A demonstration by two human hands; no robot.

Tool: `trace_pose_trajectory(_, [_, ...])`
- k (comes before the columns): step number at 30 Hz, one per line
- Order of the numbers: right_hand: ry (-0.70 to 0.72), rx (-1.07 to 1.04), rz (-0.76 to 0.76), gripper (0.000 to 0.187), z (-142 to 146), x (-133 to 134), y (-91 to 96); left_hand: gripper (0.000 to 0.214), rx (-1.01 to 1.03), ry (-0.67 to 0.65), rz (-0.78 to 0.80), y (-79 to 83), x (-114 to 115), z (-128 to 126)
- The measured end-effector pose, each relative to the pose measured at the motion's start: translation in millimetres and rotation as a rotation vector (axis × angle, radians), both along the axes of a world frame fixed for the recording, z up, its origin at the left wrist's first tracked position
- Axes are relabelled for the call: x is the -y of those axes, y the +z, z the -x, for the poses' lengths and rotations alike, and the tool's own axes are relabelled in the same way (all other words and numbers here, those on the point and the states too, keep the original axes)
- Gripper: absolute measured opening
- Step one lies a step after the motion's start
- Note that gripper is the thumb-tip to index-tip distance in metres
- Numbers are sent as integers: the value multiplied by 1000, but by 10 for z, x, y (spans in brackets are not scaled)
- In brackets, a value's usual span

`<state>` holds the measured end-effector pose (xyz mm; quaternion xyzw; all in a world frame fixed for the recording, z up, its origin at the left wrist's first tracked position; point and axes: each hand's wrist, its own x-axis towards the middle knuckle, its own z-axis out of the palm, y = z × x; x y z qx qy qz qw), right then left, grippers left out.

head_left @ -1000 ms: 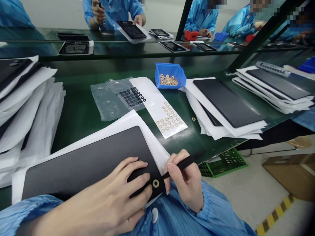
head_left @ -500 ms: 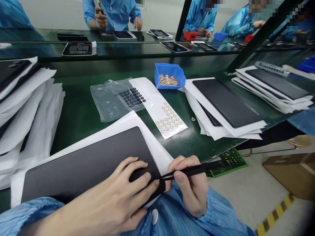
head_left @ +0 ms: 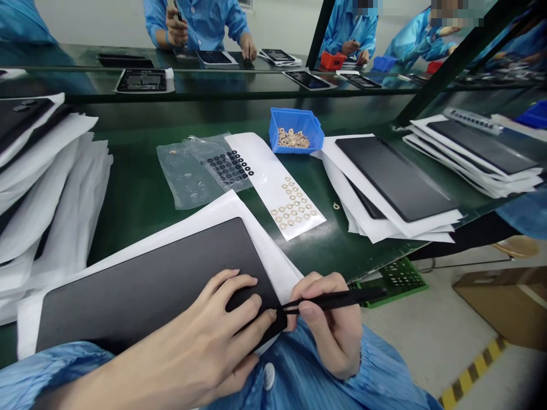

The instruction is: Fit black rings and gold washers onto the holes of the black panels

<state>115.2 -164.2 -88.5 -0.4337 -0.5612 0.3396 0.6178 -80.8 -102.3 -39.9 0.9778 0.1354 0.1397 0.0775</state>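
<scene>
A long green-topped workbench (head_left: pixel 137 188) runs across the view, with stacks of black panels in white sheets at 9 o'clock (head_left: pixel 51 188) and 2 o'clock (head_left: pixel 393 176). Those sheets seem to shield the panels' faces from the bench. At 6 o'clock, the black panel (head_left: pixel 141 285) lies flat on a white sheet (head_left: pixel 265 250), one corner angled toward the person, probably so that it is easy to reach. The left hand (head_left: pixel 200 319) is open, fingers spread and pressing on that corner to steady the panel. The right hand (head_left: pixel 329 330) is closed in a pen-like pinch on black tweezers (head_left: pixel 337 299), whose tips meet the panel's edge beside the left fingertips. Whether they grip anything is hidden.

At 12 o'clock, within reach, sit a blue bin (head_left: pixel 296 130) of gold rings, a white backing strip (head_left: pixel 256 159) carrying more, and a clear plastic bag (head_left: pixel 183 176) of black rings. One loose gold ring (head_left: pixel 336 205) lies on the bench. Beyond, a co-worker (head_left: pixel 200 23) in a blue smock works at another bench. At 4 o'clock, a cardboard box (head_left: pixel 499 302) stands on the floor, near yellow-and-black tape (head_left: pixel 472 370).
</scene>
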Motion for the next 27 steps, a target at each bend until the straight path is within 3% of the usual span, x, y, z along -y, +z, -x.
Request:
trace_pose_trajectory(6, [-11,42,-16,9,8,-10,12,31,-17,-60,-33,0,-25,5])
trace_pose_trajectory(10, [-22,23,-50,7,25,-11,-12,26,40,5,17,-37,-44,3])
trace_pose_trajectory(13, [69,-70,-5,4,20,24,-3,27,72,40,49,-83,-46,8])
trace_pose_trajectory(17, [44,-105,-28,5,-128,-92,227,25,113,34,55,-111,-37,26])
trace_pose_trajectory(19, [-61,34,-113,8,-284,-354,437,25,106,24,58,-72,-62,16])
trace_pose_trajectory(22, [-242,206,-226,11,-560,-1058,740,29,54,78,93,77,-240,-43])
trace_pose_trajectory(24, [-312,238,-228,16,-718,-1639,868,33,32,145,108,206,-503,-86])
trace_pose_trajectory(26, [-348,302,-175,28,-829,-2183,917,30,38,249,94,315,-875,-85])
trace_pose_trajectory(27, [-353,321,-162,25,-869,-2410,917,27,41,339,85,349,-1085,-56])
